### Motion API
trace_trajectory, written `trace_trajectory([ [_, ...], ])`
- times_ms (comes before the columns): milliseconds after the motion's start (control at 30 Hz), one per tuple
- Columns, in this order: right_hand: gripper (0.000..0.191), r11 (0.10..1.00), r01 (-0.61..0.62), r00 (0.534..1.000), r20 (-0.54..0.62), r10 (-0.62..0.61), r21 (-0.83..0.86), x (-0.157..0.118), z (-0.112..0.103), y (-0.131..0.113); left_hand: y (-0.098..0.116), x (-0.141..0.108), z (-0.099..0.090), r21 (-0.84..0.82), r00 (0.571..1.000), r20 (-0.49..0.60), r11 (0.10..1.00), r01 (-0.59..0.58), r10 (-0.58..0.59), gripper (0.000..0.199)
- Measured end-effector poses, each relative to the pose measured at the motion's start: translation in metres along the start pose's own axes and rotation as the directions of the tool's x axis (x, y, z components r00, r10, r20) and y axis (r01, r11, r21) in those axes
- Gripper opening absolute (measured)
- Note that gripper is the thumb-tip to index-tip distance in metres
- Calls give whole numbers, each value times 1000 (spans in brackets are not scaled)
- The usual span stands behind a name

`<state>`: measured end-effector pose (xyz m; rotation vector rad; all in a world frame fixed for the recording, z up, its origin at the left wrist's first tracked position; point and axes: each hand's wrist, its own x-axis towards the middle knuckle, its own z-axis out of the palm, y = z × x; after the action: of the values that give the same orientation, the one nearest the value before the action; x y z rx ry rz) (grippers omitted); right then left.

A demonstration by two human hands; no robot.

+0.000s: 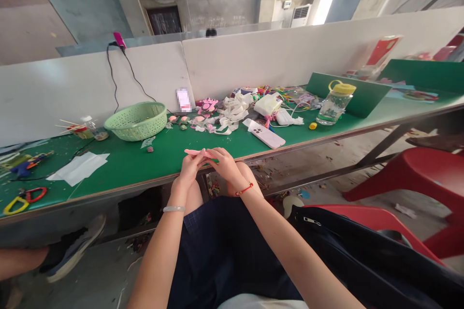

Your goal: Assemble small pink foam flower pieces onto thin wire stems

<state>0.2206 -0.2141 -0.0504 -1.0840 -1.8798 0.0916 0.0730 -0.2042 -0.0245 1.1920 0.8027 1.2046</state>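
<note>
- The left hand (pixel 190 168) has its thumb and fingers pinched close together on a flat pink piece (pixel 195 152), whose left end sticks out past the fingertips.
- The right hand (pixel 226 164) curls its fingers narrowly over the right end of the same piece; the grip of its thumb is partly hidden.
- Both hands nearly meet at the near edge of the green table (pixel 174 152), the pink piece level between them.
- A pale bangle (pixel 174 209) circles the left wrist, a red bracelet (pixel 245 189) the right.
- Just beyond the hands lie a brown lump (pixel 150 149) and, to the right, a pale phone (pixel 268 137).
- Farther back stand a light green basket (pixel 148 129) and crumpled white strips (pixel 235 108).
- Scissors (pixel 24 194) lie far left; a yellow-lidded bottle (pixel 333 106) stands right.
</note>
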Motion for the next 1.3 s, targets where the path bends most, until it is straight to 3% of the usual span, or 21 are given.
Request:
trace_trajectory([
  [233, 24, 992, -89, 996, -3, 90, 88, -7, 3, 5, 0, -2, 0, 25, 999, 31, 999, 33, -33, 39],
  [367, 28, 981, -111, 990, -66, 123, 160, -3, 0, 6, 4, -1, 0, -37, 999, -43, 999, 5, -6, 38],
  [467, 20, 979, -139, 986, -65, 150, 150, 2, -3, 5, 7, 0, 0, -63, 998, -59, 998, 10, -14, 39],
  [567, 17, 987, -116, 992, -32, 120, 114, 7, -7, 4, 8, 2, -1, -76, 997, -70, 997, 24, -29, 40],
  [700, 30, 994, -46, 999, 25, 44, 97, 14, -7, 1, 7, 4, -3, -82, 996, -85, 996, 24, -31, 42],
  [767, 25, 996, -39, 998, 49, 36, 79, 16, -6, 0, 6, 5, -4, -114, 993, -106, 993, 37, -49, 42],
  [967, 19, 985, -69, 998, 3, 70, 160, 17, -7, -1, 3, 7, -10, -144, 996, -50, 987, 66, -74, 43],
  [1167, 22, 885, -249, 969, 88, 233, 393, 5, -5, 3, -2, 13, -13, 49, 1000, 17, 999, 9, -10, 40],
  [1300, 26, 740, -353, 929, 123, 349, 572, 4, -2, 5, 0, 18, -13, 120, 999, 27, 992, -31, 28, 35],
])
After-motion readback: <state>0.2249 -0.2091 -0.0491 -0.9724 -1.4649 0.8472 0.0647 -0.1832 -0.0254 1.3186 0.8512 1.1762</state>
